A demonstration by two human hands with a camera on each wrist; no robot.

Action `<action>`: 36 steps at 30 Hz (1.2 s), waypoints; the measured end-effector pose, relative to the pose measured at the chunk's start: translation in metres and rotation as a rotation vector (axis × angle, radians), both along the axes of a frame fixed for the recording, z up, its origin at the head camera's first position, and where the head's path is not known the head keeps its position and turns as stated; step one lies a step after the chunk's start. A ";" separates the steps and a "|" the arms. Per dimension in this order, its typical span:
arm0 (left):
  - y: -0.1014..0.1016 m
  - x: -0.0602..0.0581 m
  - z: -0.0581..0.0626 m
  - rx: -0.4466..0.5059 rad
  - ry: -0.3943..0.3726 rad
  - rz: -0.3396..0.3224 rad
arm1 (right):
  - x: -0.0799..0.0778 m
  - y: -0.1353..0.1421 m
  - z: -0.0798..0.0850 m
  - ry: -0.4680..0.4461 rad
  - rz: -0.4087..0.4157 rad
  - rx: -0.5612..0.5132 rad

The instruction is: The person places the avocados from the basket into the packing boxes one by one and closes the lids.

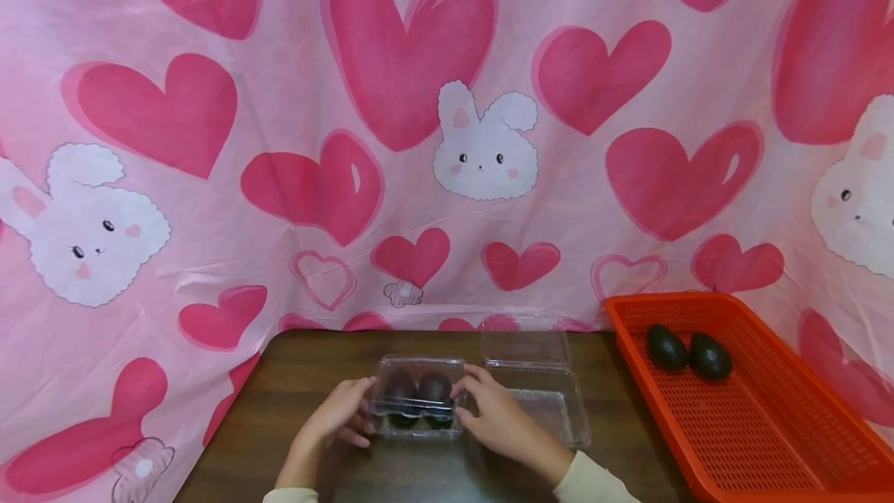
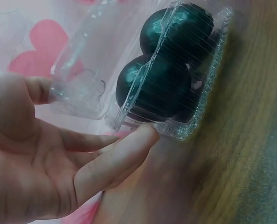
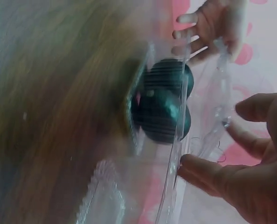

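A clear plastic clamshell box point(image 1: 418, 431) stands on the table with two dark green avocados point(image 2: 152, 86) side by side in it. Its hinged lid point(image 3: 218, 88) slants above them, partly lowered. At the box's left side is my left hand point(image 1: 342, 412); the thumb touches the lid, and the extended fingers lie by the base wall. My right hand point(image 1: 499, 416) is at the opposite side, fingers spread, with fingertips touching the lid and the box's rim. Neither hand visibly curls round or pinches the plastic.
A second clear clamshell box point(image 1: 548, 406) lies opened just right of my right hand, its lid leaning back. Farther right, an orange plastic basket point(image 1: 687, 452) holds two more avocados point(image 1: 710, 356). Behind the wooden table point(image 1: 244, 441) hangs a pink heart-patterned cloth point(image 1: 405, 216).
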State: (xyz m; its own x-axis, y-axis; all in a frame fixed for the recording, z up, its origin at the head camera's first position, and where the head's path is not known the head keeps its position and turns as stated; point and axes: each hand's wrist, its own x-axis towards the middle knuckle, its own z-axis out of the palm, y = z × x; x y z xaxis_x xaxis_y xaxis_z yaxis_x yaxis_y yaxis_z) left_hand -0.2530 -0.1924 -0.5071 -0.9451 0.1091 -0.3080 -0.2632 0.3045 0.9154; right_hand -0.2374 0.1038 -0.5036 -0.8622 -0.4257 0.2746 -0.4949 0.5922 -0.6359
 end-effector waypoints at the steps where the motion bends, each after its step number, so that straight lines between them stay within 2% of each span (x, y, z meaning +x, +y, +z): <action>1: 0.000 0.000 0.000 0.001 0.000 -0.010 | 0.001 -0.001 -0.001 -0.013 -0.003 -0.001; 9: 0.001 0.003 0.000 0.061 -0.010 -0.016 | 0.004 -0.005 -0.003 -0.101 -0.022 -0.025; 16: -0.002 0.003 -0.002 0.138 -0.025 -0.078 | 0.004 -0.008 -0.004 -0.158 -0.078 -0.053; 21: -0.004 0.003 -0.005 0.165 -0.020 -0.098 | 0.001 -0.010 -0.004 -0.148 -0.087 0.003; 28: -0.008 0.001 -0.010 0.207 -0.019 -0.144 | -0.003 -0.013 -0.002 -0.159 -0.060 0.009; 36: -0.010 0.001 -0.014 0.242 0.014 -0.148 | -0.009 -0.016 -0.005 -0.121 -0.076 0.023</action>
State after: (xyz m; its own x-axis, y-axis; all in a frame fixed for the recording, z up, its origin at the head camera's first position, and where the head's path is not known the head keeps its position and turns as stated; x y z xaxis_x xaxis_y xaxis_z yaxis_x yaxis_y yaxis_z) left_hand -0.2523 -0.2025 -0.5213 -0.9176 0.3147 -0.2429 -0.2187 0.1108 0.9695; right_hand -0.2467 0.0877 -0.5084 -0.9182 -0.3633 0.1578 -0.3691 0.6402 -0.6737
